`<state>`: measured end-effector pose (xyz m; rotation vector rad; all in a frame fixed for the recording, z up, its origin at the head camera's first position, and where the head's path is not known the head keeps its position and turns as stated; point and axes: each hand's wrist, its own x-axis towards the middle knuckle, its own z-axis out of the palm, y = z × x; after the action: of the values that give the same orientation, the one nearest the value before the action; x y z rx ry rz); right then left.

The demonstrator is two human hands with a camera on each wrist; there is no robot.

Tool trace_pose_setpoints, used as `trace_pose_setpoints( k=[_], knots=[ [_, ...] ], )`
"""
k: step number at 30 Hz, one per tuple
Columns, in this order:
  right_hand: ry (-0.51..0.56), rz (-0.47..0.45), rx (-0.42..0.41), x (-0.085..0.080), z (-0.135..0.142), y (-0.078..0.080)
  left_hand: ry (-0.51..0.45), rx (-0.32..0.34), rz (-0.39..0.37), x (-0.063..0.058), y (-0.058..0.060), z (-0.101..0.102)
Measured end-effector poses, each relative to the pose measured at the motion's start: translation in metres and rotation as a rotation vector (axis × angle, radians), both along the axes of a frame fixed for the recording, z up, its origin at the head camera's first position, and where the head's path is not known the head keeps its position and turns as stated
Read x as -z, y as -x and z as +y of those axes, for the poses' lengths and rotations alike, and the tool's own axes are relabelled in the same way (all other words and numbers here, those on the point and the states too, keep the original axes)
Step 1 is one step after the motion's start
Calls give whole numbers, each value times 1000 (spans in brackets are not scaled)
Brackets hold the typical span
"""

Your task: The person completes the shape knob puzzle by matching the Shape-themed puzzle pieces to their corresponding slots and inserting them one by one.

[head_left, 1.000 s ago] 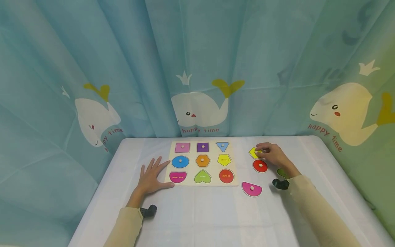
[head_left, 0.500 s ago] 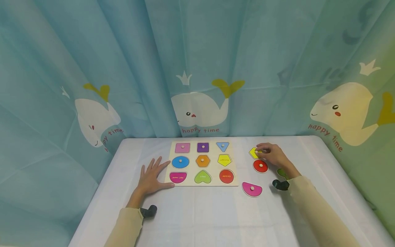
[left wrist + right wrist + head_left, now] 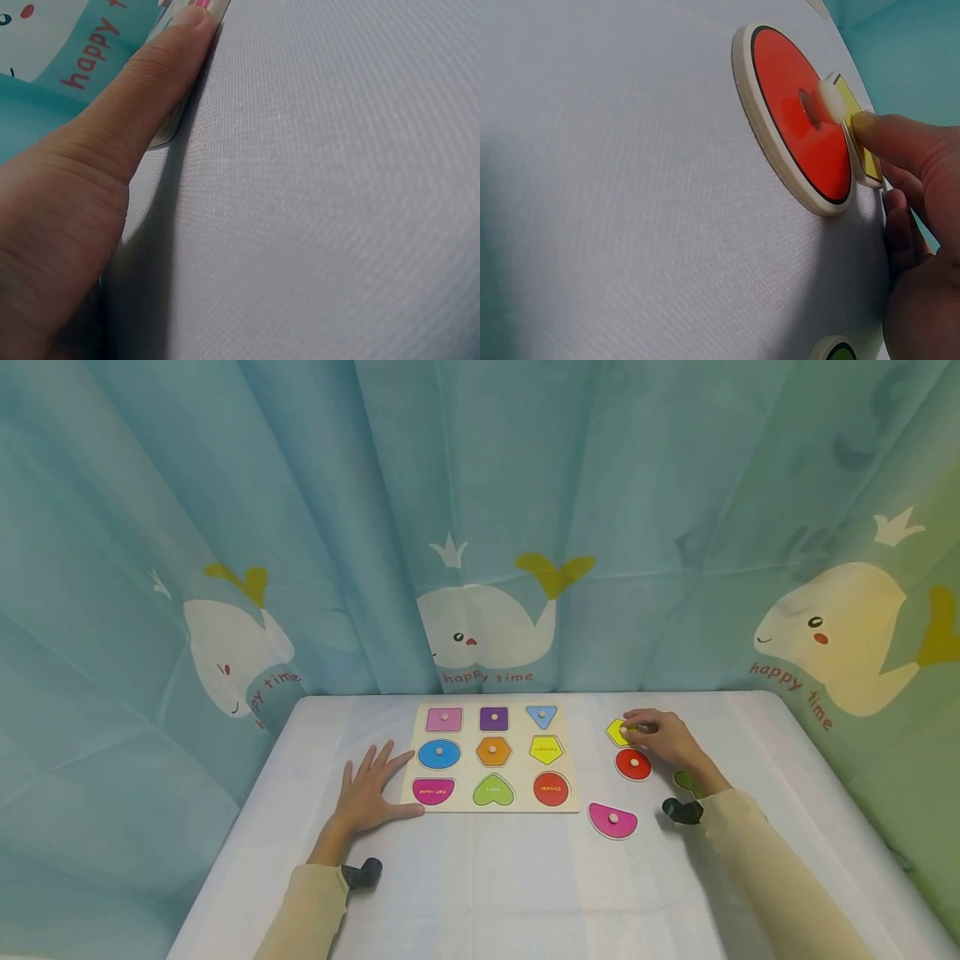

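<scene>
My left hand [image 3: 365,795] lies with fingers spread at the left edge of a wooden shape puzzle board [image 3: 517,770]; in the left wrist view its thumb [image 3: 150,75] rests on the board's edge. At the right, my right hand [image 3: 667,740] pinches the knob of a yellow pentagon puzzle piece [image 3: 614,732], which sits low at the table. Right beside that piece lies a red circle piece [image 3: 795,112] with a pale knob. A pink half-round piece [image 3: 600,820] lies nearer the front. Under the right wrist, a green piece [image 3: 684,781] is partly hidden.
Knobbed pieces fill the board's far row and two middle places: a pink square [image 3: 435,723], purple square [image 3: 485,724], blue triangle [image 3: 542,722], blue oval [image 3: 427,755] and orange hexagon [image 3: 501,743]. A white cloth [image 3: 487,885] covers the table; a blue-green curtain [image 3: 637,527] hangs behind.
</scene>
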<state>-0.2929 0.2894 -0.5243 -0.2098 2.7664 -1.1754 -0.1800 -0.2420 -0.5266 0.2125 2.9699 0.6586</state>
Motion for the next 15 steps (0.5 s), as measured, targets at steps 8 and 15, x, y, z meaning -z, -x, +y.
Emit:
trace_pose_setpoints(
  k=[8,15],
  knots=[
    [3,30,-3,-1,-1,-1,1,-1,25,0,-1,-1],
    [-36,57,-4,-11,-8,-5,-9,-6,11,2,0,-1]
  ],
)
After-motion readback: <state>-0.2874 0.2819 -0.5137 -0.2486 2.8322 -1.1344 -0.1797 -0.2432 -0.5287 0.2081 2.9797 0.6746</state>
